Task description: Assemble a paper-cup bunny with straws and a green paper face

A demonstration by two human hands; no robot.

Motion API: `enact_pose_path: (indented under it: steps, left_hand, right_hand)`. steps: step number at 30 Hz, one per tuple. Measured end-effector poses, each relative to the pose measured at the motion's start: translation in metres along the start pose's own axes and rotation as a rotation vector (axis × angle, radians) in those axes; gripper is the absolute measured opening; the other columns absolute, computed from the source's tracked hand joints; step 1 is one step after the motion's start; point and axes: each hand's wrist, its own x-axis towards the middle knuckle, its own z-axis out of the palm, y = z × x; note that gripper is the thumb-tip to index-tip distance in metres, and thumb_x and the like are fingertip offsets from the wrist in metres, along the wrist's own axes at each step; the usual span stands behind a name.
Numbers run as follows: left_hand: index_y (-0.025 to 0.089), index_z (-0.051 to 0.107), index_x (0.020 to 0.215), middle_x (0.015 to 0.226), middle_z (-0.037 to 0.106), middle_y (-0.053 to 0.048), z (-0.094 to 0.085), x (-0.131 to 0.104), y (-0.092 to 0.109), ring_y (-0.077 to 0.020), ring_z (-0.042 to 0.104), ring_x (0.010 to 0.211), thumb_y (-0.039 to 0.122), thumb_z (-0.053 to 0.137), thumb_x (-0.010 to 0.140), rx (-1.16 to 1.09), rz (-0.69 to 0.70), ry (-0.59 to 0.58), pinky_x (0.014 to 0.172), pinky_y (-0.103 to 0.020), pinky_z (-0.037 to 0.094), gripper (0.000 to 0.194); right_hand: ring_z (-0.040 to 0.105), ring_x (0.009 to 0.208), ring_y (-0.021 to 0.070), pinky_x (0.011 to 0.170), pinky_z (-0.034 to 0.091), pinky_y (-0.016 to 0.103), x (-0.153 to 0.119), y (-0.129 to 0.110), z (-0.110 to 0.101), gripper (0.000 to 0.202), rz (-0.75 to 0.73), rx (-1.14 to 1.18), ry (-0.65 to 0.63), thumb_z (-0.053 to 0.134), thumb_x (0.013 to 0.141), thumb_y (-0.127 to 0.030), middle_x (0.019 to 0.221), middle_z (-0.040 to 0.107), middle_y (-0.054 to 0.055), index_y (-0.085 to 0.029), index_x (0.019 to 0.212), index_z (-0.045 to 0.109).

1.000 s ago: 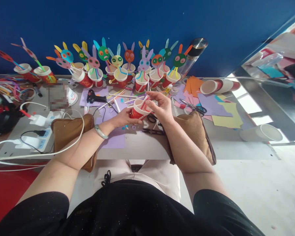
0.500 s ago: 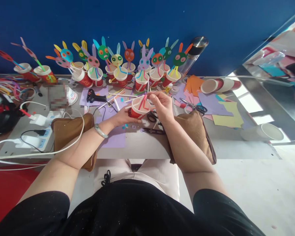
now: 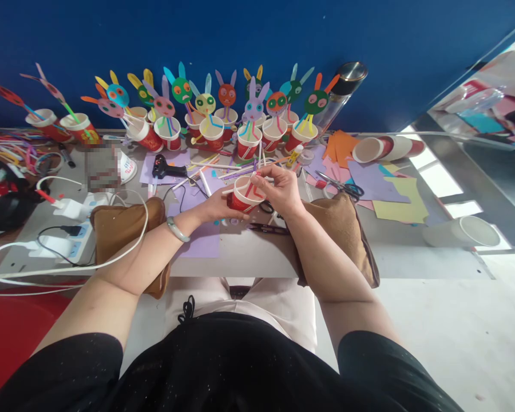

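A red and white paper cup (image 3: 242,201) is held above the table by my left hand (image 3: 218,207), whose fingers wrap round its side and base. Bent pink-red stems (image 3: 254,187) lean inside the cup against its right wall. At the cup's right rim, the fingers of my right hand (image 3: 281,187) are pinched on the top of these stems. A white straw rises just behind those fingertips. Beyond the cup stands a similar cup (image 3: 248,150) with a lilac rabbit head (image 3: 254,107) on bent stems.
Several rabbit cups line the blue wall. A black glue gun (image 3: 167,167) lies left, scissors (image 3: 347,187) and coloured paper (image 3: 401,200) right. Brown cushions (image 3: 124,229) lie under my forearms. White cables and a power strip (image 3: 79,243) are at the left; a thermos (image 3: 343,86) stands behind.
The held cup has shifted slightly right and tilted. My right hand has dipped a little, its fingertips now lower on the stems at the rim.
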Motion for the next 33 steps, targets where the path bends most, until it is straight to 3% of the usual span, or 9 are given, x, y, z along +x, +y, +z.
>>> enact_pose_path:
  steps: [7, 11, 17, 20, 27, 33]
  left_hand:
    - [0.015, 0.067, 0.144, 0.131, 0.078, -0.017, 0.000, 0.002, -0.007, -0.0321, 0.073, 0.123, 0.028, 0.108, 0.047, -0.077, 0.059, -0.006, 0.112, -0.048, 0.056, 0.106]
    - [0.014, 0.068, 0.141, 0.128, 0.079, -0.016, -0.001, 0.000, -0.004, -0.0316, 0.073, 0.122, 0.031, 0.108, 0.048, -0.060, 0.037, -0.020, 0.111, -0.048, 0.056, 0.103]
    - [0.013, 0.072, 0.128, 0.119, 0.079, -0.013, -0.005, -0.003, 0.005, -0.0300, 0.073, 0.117, 0.040, 0.107, 0.055, -0.036, 0.044, -0.072, 0.109, -0.046, 0.054, 0.085]
    - [0.014, 0.072, 0.124, 0.117, 0.079, -0.012, -0.006, -0.004, 0.006, -0.0285, 0.073, 0.113, 0.041, 0.106, 0.056, -0.019, 0.040, -0.099, 0.105, -0.044, 0.055, 0.081]
    - [0.014, 0.073, 0.119, 0.114, 0.078, -0.012, -0.003, -0.003, 0.004, -0.0284, 0.072, 0.110, 0.043, 0.107, 0.054, -0.003, 0.042, -0.140, 0.104, -0.045, 0.055, 0.079]
    - [0.012, 0.075, 0.118, 0.111, 0.079, -0.014, -0.006, -0.003, -0.001, -0.0312, 0.074, 0.107, 0.060, 0.100, 0.063, 0.011, -0.012, -0.224, 0.099, -0.046, 0.057, 0.077]
  right_hand:
    - [0.071, 0.085, 0.0220, 0.094, 0.056, 0.042, -0.001, -0.004, -0.001, 0.047, -0.060, -0.096, 0.023, 0.079, 0.085, -0.071, 0.083, 0.079, 0.002, -0.026, 0.074, 0.072]
    - [0.072, 0.082, 0.0219, 0.088, 0.058, 0.040, -0.002, -0.006, 0.000, 0.049, -0.017, -0.039, 0.030, 0.085, 0.078, -0.073, 0.081, 0.079, 0.003, -0.025, 0.074, 0.075]
    - [0.077, 0.094, 0.0233, 0.094, 0.061, 0.040, -0.001, -0.008, -0.002, 0.057, 0.023, 0.115, -0.029, 0.089, 0.072, -0.074, 0.098, 0.084, 0.005, -0.024, 0.098, 0.084]
    - [0.078, 0.096, 0.0235, 0.096, 0.061, 0.041, -0.002, -0.009, -0.002, 0.056, 0.029, 0.125, -0.033, 0.090, 0.071, -0.072, 0.099, 0.084, 0.005, -0.024, 0.100, 0.084]
    - [0.072, 0.079, 0.0205, 0.079, 0.060, 0.037, -0.002, -0.008, -0.001, 0.053, 0.072, 0.088, -0.022, 0.090, 0.071, -0.074, 0.081, 0.079, 0.003, -0.023, 0.079, 0.079]
    - [0.067, 0.070, 0.0172, 0.068, 0.057, 0.033, 0.000, 0.000, -0.002, 0.056, 0.150, 0.146, -0.051, 0.092, 0.067, -0.075, 0.075, 0.077, 0.002, -0.022, 0.075, 0.075]
